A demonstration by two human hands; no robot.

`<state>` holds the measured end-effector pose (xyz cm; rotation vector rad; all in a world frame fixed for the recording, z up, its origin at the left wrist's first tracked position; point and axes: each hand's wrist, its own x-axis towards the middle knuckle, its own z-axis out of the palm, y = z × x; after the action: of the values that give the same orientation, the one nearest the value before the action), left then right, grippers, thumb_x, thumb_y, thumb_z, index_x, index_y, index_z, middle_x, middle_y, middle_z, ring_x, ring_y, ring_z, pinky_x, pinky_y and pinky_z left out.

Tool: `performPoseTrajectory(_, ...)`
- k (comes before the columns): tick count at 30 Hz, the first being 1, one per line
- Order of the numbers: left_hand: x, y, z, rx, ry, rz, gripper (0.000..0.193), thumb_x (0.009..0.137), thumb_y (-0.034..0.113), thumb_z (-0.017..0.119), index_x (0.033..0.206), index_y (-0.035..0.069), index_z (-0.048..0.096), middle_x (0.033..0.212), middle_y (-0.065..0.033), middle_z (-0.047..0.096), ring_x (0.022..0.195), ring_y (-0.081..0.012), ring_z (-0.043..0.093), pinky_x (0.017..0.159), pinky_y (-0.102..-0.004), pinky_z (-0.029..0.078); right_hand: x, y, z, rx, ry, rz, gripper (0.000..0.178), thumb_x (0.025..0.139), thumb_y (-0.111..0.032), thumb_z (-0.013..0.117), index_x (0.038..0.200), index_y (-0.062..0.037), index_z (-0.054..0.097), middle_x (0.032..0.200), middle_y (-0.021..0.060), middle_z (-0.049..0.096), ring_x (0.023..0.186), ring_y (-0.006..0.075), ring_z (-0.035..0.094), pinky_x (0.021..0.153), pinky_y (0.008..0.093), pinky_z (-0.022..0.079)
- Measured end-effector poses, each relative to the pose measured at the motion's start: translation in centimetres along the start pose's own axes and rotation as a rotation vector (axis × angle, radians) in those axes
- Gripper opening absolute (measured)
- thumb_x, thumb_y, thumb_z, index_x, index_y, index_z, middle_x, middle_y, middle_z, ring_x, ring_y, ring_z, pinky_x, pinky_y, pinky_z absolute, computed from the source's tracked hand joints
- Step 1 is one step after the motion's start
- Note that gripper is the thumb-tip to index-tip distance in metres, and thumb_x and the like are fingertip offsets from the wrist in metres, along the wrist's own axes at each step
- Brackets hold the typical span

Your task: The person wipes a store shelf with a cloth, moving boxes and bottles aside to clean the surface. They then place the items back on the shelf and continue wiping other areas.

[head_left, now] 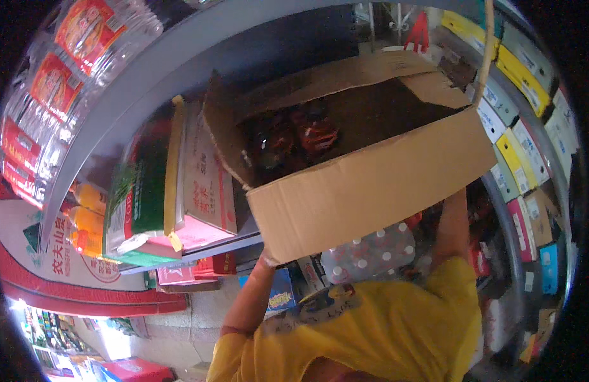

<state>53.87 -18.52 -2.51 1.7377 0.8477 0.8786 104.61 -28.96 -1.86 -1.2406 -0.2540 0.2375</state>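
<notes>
A large brown cardboard box (371, 184) with its top flaps raised is tilted in front of me. Inside, at its left end, lie several dark, shiny packages with red parts (316, 130); the dim light hides their kind. My left hand (269, 256) grips the lower left corner of the box, its fingers mostly out of sight beneath the cardboard. On the right, my right forearm (453, 216) reaches up to the underside of the box and bears it there; the hand itself is hidden behind the near wall.
Left of the box, a green carton (141, 184) and a pink-and-brown carton (208, 184) stand on a grey shelf (243, 244). Orange drink bottles (87, 219) are beside them. Wrapped white-capped bottles (371, 254) sit below. Shoebox-like cartons (520, 156) line the right side.
</notes>
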Motion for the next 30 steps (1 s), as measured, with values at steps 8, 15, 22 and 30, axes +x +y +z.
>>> performPoseTrajectory(8,5.6,-8.9,4.8,-0.502,-0.23,0.013,0.048,0.09,0.037,0.026,0.131,0.011,0.03,0.131,-0.0117,0.035,0.118,-0.0241,0.038,0.096,-0.0493,0.028,3.0,-0.6,-1.1,-0.045,-0.008,0.007,0.029,0.084,-0.031,0.045,0.099,-0.0057,0.044,0.089,0.0061,0.047,0.08,0.0166,0.046,0.069,0.0298,0.036)
performPoseTrajectory(15,6.9,-7.7,6.5,-0.149,-0.22,0.021,0.062,0.083,0.041,0.033,0.13,0.002,0.028,0.134,-0.016,0.03,0.121,-0.0334,0.031,0.099,-0.0576,0.011,4.2,-0.4,-2.8,-0.061,0.008,0.013,0.027,0.085,-0.032,0.044,0.094,-0.0061,0.045,0.083,0.0051,0.047,0.075,0.0156,0.046,0.065,0.0286,0.037)
performPoseTrajectory(22,8.6,-9.7,7.1,-0.233,-0.149,-0.016,0.08,0.078,0.033,0.052,0.133,-0.001,0.005,0.132,-0.0194,0.03,0.117,-0.0363,0.037,0.1,-0.0441,0.022,4.2,-1.3,-3.4,-0.057,0.012,-0.013,0.027,0.085,-0.032,0.042,0.089,-0.0064,0.047,0.077,0.0041,0.048,0.07,0.0146,0.046,0.061,0.0275,0.037)
performPoseTrajectory(30,7.6,-4.3,6.6,0.341,0.085,0.244,0.087,0.073,0.024,0.062,0.133,0.001,0.004,0.126,-0.0246,0.034,0.114,-0.0369,0.04,0.092,-0.0346,0.036,2.0,-2.8,-4.1,0.008,0.076,-0.073,0.028,0.086,-0.033,0.04,0.083,-0.0068,0.049,0.071,0.003,0.048,0.064,0.0134,0.047,0.057,0.0262,0.038)
